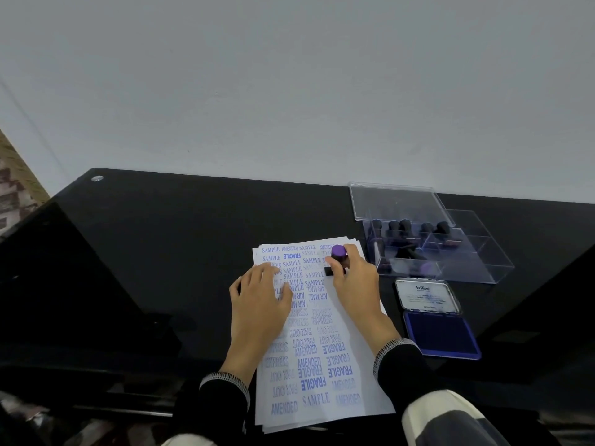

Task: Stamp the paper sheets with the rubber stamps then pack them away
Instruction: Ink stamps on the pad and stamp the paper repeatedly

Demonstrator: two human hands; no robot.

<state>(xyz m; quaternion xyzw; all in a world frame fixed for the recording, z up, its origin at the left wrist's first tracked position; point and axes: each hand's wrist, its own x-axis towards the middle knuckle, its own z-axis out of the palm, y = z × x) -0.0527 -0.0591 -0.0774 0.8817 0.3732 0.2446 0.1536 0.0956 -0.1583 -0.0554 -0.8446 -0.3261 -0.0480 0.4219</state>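
One stack of paper sheets [322, 349] lies on the black surface [145, 252]; several sheet edges fan out at its near and far ends, but their number cannot be told. The stack's long axis runs from the person toward the wall, tilted slightly, and the top sheet is covered with blue stamped words such as SAMPLE, FRAGILE, AIR MAIL, EXPRESS, FAX OUT and AMENDED.

Two hands are in view. The right hand [354, 278] has its grip closed around one rubber stamp [338, 257] with a purple knob; the stamp stands upright, its dark base on the far right part of the top sheet. The wrist slants in from the lower right in a dark sleeve.

The left hand [262, 300] lies just left of that grip, fingers straight and spread, pressing flat on the sheet, grasping nothing.

To the right of the right-hand grip and a little beyond it stands one clear plastic box [450, 252] with its lid [399, 201] raised; at least five dark-handled stamps stand in it. Right of the grip and nearer the person lies one open blue ink pad [441, 333].
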